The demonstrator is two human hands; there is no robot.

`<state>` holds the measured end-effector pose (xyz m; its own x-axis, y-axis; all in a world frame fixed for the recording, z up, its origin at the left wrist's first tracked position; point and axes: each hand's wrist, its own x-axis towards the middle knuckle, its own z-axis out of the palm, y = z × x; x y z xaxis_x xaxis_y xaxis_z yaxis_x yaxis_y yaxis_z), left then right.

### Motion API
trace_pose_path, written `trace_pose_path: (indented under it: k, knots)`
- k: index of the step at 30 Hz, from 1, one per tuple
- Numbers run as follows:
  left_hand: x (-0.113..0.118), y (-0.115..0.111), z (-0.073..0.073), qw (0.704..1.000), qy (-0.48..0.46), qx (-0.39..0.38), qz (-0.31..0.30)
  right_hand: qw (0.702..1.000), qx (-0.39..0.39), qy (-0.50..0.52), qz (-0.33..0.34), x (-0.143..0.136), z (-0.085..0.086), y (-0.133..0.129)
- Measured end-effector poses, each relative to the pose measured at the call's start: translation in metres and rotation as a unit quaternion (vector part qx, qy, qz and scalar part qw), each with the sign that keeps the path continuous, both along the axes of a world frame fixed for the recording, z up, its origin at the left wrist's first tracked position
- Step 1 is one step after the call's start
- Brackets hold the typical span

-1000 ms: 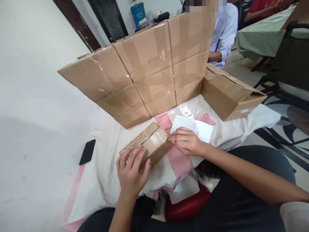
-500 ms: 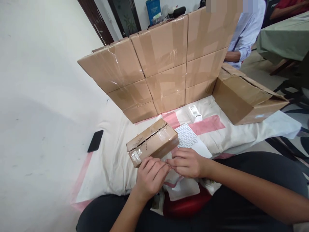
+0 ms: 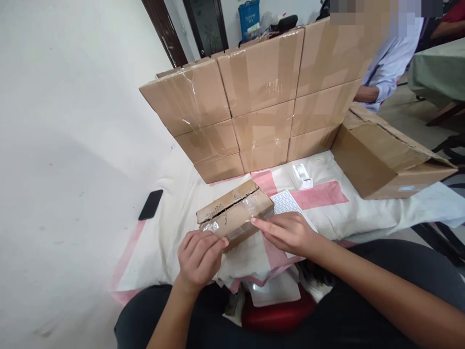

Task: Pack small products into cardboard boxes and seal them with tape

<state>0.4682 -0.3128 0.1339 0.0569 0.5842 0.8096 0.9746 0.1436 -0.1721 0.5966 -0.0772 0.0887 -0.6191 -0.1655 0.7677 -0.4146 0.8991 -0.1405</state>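
Box [image 3: 238, 203] is lying ahead at twelve o'clock; left hand [image 3: 201, 254] is resting curled at its seven o'clock; right hand [image 3: 290, 233] is touching its four, forefinger extended; both grips unclear; likely light, stiff, slick, it's inviting end-to-end hold.

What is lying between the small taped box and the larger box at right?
The head view shows a printed sheet by the small box, then a white object, both on the cloth.

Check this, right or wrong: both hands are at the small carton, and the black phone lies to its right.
Wrong: the black phone lies to the left of the small carton, as the head view shows. The left hand and right hand are at the carton.
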Motion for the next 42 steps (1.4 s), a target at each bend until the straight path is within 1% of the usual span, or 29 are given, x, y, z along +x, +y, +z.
trace_pose_path:
  k: [1,3,4,5,6,7,8,9,10,12,14,16,19,21,24,29,34,38,40,42]
  knots:
    - [-0.003,-0.005,0.0,1.0,-0.011,0.009,-0.005,1.0,-0.023,-0.002,0.0,-0.002,-0.001,0.0]
    - [-0.01,-0.015,0.0,0.998,-0.047,0.041,-0.014,0.993,-0.117,0.001,-0.022,-0.006,-0.002,0.004]
    - [-0.013,-0.02,0.0,0.995,-0.063,0.075,-0.014,0.986,-0.161,0.01,-0.04,-0.008,-0.002,0.008]
    - [-0.016,-0.025,0.001,0.989,-0.08,0.121,-0.005,0.98,-0.187,0.022,-0.057,-0.011,-0.001,0.012]
    - [-0.019,-0.029,0.002,0.981,-0.097,0.17,0.009,0.979,-0.191,0.033,-0.067,-0.013,0.001,0.017]
    - [-0.022,-0.032,0.003,0.97,-0.116,0.21,0.026,0.982,-0.171,0.042,-0.068,-0.015,0.003,0.022]
    - [-0.025,-0.035,0.004,0.962,-0.138,0.233,0.041,0.987,-0.139,0.045,-0.062,-0.017,0.005,0.027]
    - [-0.027,-0.037,0.005,0.957,-0.164,0.232,0.051,0.992,-0.104,0.041,-0.053,-0.018,0.006,0.03]
    - [-0.03,-0.038,0.006,0.958,-0.192,0.205,0.058,0.996,-0.073,0.026,-0.045,-0.02,0.006,0.032]
    - [-0.035,-0.039,0.008,0.963,-0.235,0.111,0.068,0.999,-0.017,-0.027,-0.026,-0.022,0.002,0.033]
    - [-0.039,-0.038,0.008,0.958,-0.277,0.022,0.077,0.997,0.02,-0.075,-0.008,-0.025,-0.005,0.032]
    - [-0.042,-0.036,0.007,0.943,-0.319,-0.041,0.084,0.995,0.029,-0.094,0.002,-0.028,-0.013,0.03]
    - [-0.045,-0.033,0.004,0.923,-0.36,-0.094,0.103,0.996,0.017,-0.088,0.005,-0.031,-0.02,0.029]
    - [-0.045,-0.031,0.001,0.917,-0.366,-0.107,0.121,0.997,0.008,-0.082,0.006,-0.032,-0.021,0.029]
    - [-0.044,-0.028,-0.003,0.917,-0.357,-0.106,0.139,0.997,0.002,-0.073,0.007,-0.032,-0.021,0.027]
    - [-0.042,-0.024,-0.005,0.919,-0.353,-0.1,0.144,0.997,0.023,-0.076,-0.007,-0.03,-0.021,0.027]
    - [-0.041,-0.023,-0.005,0.913,-0.352,-0.14,0.154,0.997,0.048,-0.057,-0.036,-0.029,-0.011,0.029]
    - [-0.041,-0.022,-0.009,0.912,-0.352,-0.142,0.152,0.991,0.058,-0.115,-0.047,-0.033,-0.001,0.03]
    - [-0.04,-0.024,-0.01,0.913,-0.359,-0.129,0.148,0.987,0.06,-0.146,-0.04,-0.035,0.001,0.03]
    - [-0.04,-0.025,-0.011,0.906,-0.386,-0.1,0.141,0.985,0.05,-0.161,-0.028,-0.036,0.002,0.029]
